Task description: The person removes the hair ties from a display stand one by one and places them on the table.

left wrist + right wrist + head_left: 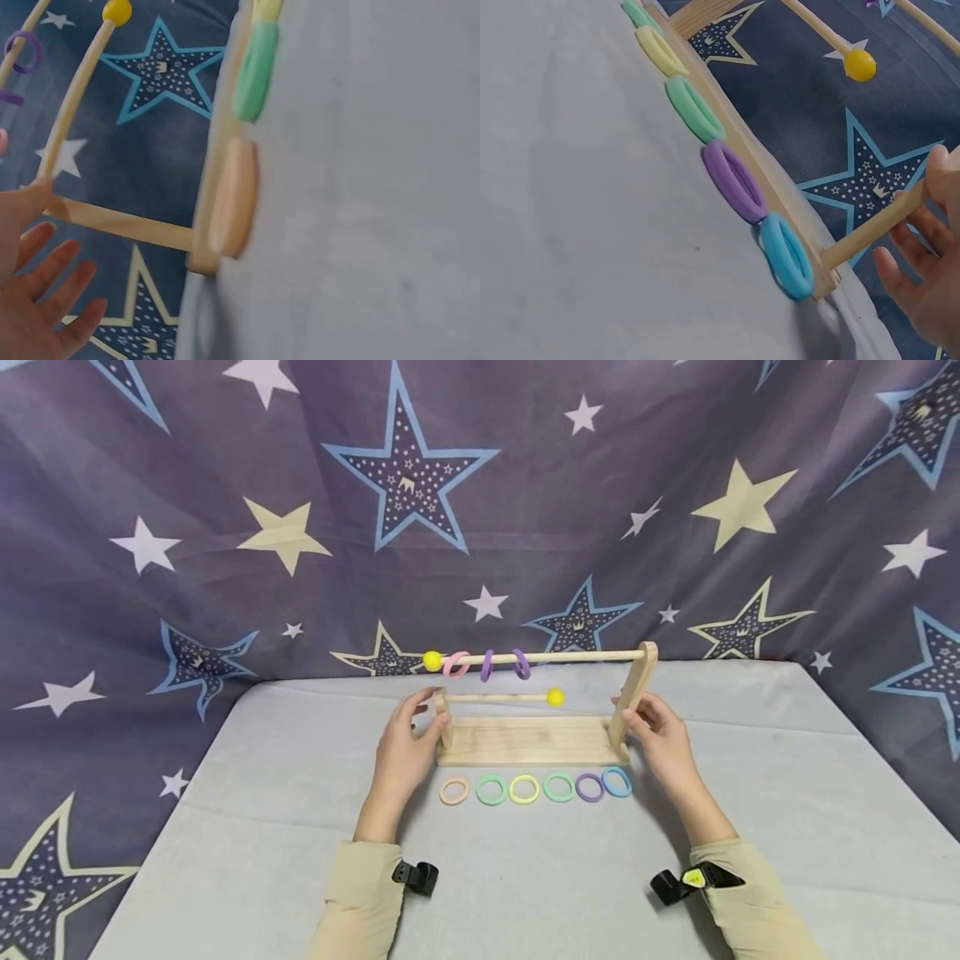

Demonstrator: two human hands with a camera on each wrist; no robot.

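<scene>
A wooden stand (pixel 531 741) has a short post on the left and a tall post (pixel 636 693) on the right. My left hand (pixel 403 747) holds the short post (pixel 705 15) near its top between thumb and fingers. My right hand (pixel 666 745) grips the tall post, thumb in front and fingers partly hidden behind. The upper rod (pixel 585 657) ends in a yellow ball (pixel 432 661) and carries a pink ring (pixel 454 665) and two purple rings (pixel 521 664). The lower rod (pixel 495 697) has a yellow ball (pixel 555 697) at its right end and no rings.
Along the stand's front edge lie several rings in a row, from a peach ring (pixel 453 791) through green, a yellow ring (pixel 524 789), green and purple to a blue ring (pixel 617 782). A grey cloth (pixel 525 877) covers the table; a star-patterned curtain (pixel 525 510) hangs behind.
</scene>
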